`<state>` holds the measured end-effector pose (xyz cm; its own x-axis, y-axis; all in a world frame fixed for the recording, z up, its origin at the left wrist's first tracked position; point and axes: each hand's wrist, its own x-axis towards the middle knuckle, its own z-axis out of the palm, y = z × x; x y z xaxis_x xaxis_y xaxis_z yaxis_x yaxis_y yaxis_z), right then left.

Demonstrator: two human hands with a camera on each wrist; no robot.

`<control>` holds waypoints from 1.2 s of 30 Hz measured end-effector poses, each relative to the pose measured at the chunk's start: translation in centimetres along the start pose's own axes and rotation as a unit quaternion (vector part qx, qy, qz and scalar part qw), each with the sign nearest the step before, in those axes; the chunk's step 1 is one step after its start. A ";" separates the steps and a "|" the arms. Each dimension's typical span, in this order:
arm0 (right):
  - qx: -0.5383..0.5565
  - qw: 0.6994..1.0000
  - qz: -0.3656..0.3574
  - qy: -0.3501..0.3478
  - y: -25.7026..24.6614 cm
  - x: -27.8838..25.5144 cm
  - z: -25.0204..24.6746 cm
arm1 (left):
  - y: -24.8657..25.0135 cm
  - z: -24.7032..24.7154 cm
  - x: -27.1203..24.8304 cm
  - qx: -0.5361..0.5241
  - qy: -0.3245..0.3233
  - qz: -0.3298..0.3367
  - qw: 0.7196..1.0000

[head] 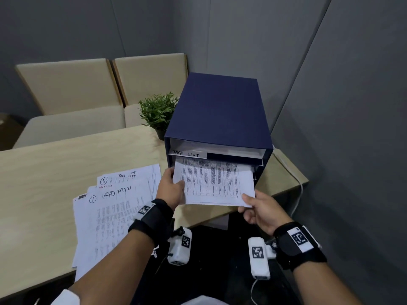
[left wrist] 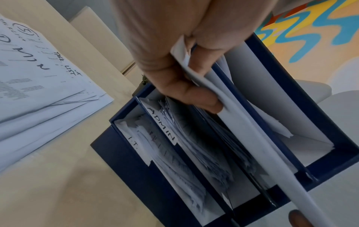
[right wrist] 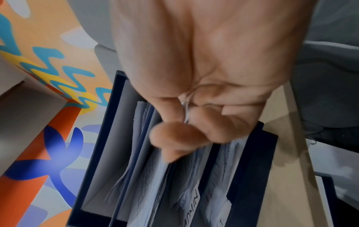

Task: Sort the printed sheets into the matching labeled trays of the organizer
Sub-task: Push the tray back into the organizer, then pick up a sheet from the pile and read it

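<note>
A navy organizer (head: 218, 111) stands at the table's right end, its open front facing me. A white "TASK LIST" label (head: 186, 153) marks an upper tray; the left wrist view shows lower trays labelled ADMIN (left wrist: 163, 124) and I.T. (left wrist: 134, 142), both holding papers. A printed sheet (head: 215, 183) lies flat between my hands, its far edge inside the slot just below the TASK LIST label. My left hand (head: 176, 183) pinches its left edge. My right hand (head: 246, 203) pinches its near right corner. A fanned pile of sheets (head: 114, 212), topped "1 ADMIN", lies left of the organizer.
A small potted plant (head: 157, 111) stands behind the organizer's left side. Two beige chairs (head: 70, 84) are beyond the wooden table (head: 44, 172). Grey wall panels (head: 330, 106) close in on the right, and a white cable (head: 297, 177) hangs off the table corner.
</note>
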<state>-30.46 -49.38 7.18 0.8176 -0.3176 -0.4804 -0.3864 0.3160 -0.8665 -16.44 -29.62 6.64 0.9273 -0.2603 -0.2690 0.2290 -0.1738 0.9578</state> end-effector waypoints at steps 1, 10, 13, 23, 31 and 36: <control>0.003 1.000 0.003 0.002 0.1 0.1 -0.1 | 0.1 0.0 0.0 -0.004 0.002 0.001 1.000; 0.114 0.986 -0.031 0.115 -2.7 4.1 1.8 | 1.2 -0.1 -1.1 -0.118 0.010 -0.016 0.993; 0.160 0.978 -0.041 0.130 -3.4 5.9 3.0 | 0.9 -0.6 -1.2 -0.123 0.009 -0.023 0.992; 0.132 0.987 -0.060 0.065 -1.9 5.7 4.5 | -1.9 -5.3 -1.6 -0.044 0.022 -0.046 0.998; -0.038 0.998 0.009 -0.055 2.8 6.3 11.2 | -7.0 -13.1 -0.2 0.085 0.081 -0.083 0.990; -0.138 0.987 0.048 -0.065 6.4 8.0 16.9 | -9.9 -19.2 0.7 0.169 0.092 -0.120 0.974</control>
<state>-19.21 -34.76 0.09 0.8127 -0.1742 -0.5561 -0.5516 0.0775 -0.8305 -12.40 -9.80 -1.10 0.9034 -0.0038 -0.4288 0.3645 -0.5202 0.7723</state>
